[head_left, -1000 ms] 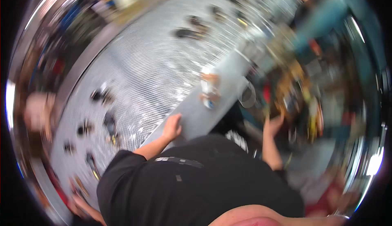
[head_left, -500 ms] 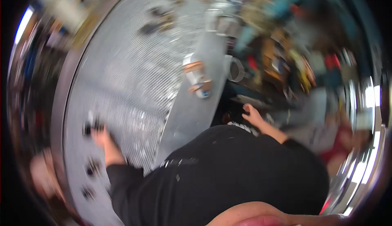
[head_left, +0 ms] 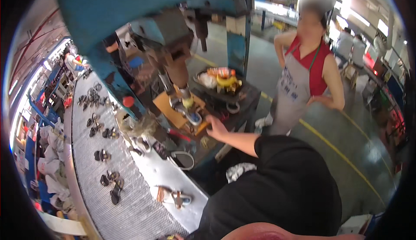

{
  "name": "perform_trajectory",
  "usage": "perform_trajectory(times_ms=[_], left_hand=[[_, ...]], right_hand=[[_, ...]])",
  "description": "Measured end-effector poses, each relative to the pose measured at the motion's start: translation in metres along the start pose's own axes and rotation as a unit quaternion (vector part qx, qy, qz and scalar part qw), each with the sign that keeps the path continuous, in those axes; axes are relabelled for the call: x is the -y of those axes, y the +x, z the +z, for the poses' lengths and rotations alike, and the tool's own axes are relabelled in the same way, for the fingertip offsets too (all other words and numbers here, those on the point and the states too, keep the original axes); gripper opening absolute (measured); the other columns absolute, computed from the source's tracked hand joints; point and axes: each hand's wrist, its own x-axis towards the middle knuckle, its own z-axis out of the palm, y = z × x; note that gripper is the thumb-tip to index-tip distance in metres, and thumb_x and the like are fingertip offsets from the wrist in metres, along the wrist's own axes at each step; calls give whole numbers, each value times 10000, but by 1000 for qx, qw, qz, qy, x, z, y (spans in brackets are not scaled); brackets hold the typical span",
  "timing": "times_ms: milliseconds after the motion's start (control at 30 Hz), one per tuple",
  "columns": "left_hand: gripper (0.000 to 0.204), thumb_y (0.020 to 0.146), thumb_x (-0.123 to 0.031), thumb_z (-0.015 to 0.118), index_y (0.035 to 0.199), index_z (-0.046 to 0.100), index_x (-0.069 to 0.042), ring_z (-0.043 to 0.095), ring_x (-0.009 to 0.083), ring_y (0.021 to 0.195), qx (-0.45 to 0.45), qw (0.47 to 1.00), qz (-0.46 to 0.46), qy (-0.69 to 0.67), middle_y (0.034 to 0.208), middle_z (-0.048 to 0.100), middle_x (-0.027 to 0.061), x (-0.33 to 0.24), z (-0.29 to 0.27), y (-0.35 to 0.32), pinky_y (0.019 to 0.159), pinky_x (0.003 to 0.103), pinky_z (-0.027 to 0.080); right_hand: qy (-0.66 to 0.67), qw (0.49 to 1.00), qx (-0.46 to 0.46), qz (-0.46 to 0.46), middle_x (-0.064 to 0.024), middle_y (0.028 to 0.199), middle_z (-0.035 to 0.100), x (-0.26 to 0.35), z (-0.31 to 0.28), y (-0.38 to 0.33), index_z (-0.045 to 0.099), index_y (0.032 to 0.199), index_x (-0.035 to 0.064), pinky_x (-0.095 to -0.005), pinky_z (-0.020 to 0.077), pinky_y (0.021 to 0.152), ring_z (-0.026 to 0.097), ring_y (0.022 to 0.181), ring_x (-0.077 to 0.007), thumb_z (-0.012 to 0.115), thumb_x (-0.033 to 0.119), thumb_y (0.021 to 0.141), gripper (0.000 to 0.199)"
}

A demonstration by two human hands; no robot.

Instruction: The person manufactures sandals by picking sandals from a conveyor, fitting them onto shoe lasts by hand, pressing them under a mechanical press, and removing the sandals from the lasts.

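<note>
My right hand (head_left: 216, 129) reaches out to the table of a blue press, fingers apart and slightly bent. Its fingertips are beside a light shoe with a blue-and-white end (head_left: 193, 118), which sits on a brown board (head_left: 170, 111) under the press head (head_left: 177, 73). Whether they touch it I cannot tell. Only a sliver of my left hand (head_left: 179, 237) shows at the lower edge, next to a small dark piece, maybe a sandal (head_left: 168, 236); its fingers are cut off. A brown-and-white sandal (head_left: 174, 197) lies on the metal ledge (head_left: 162, 170) between conveyor and press.
Several black sandals (head_left: 115, 188) lie along the ribbed conveyor (head_left: 91, 170) on the left. A white ring-shaped loop (head_left: 183, 160) hangs by the press. A tray of bottles and odds (head_left: 221, 81) is behind it. A person in a grey apron (head_left: 292, 88) stands at the right.
My view has swung from the conveyor toward the press. My right hand has moved forward to the press table. The left hand, earlier at a dark sandal on the conveyor, is now nearly out of view.
</note>
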Motion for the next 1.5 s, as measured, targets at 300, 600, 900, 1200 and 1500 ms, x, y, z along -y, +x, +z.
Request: perform_trajectory(times_ms=[300, 600, 900, 1200, 1500], left_hand=[[440, 729, -447, 713, 777, 608, -23, 556, 346, 714, 29, 996, -80, 28, 747, 590, 173, -10, -28, 11, 687, 454, 431], [417, 806, -422, 664, 961, 592, -42, 543, 291, 896, 37, 994, -101, -7, 951, 588, 141, -41, -17, 15, 824, 423, 408], [427, 884, -397, 614, 1145, 576, -61, 531, 236, 1078, -57, 965, -118, -227, 1155, 587, 109, -76, -10, 64, 962, 393, 384], [440, 877, -192, 637, 1273, 515, -47, 528, 282, 1193, 415, 450, -213, -762, 1262, 571, 143, -350, -124, -23, 949, 382, 456], [414, 898, -263, 510, 1190, 541, 27, 541, 289, 1153, 201, 443, -314, -815, 1237, 579, 175, -296, -79, 83, 1022, 443, 404]], right_hand=[[-4, 996, 80, -33, -288, 1311, 429, 9, 54, 93, 303, 1333, -98, -436, 292, 1115, 394, 1281, -403, 789, 349, 663, 940], [-50, 986, 160, 14, -247, 1208, 525, 35, 38, 82, 455, 1206, -41, -427, 366, 1040, 495, 1170, -377, 765, 289, 662, 708], [5, 993, 118, 4, -227, 1051, 551, 18, 15, 52, 478, 1053, 4, -455, 460, 884, 551, 1021, -408, 779, 227, 618, 574], [201, 972, 118, -5, -157, 1005, 587, 121, -35, -45, 519, 1123, 64, -416, 474, 830, 596, 957, -342, 794, 199, 676, 543], [408, 774, 456, -162, -73, 1166, 565, 163, -103, -52, 484, 1231, 57, -313, 414, 966, 541, 1069, -162, 698, 74, 680, 591]])
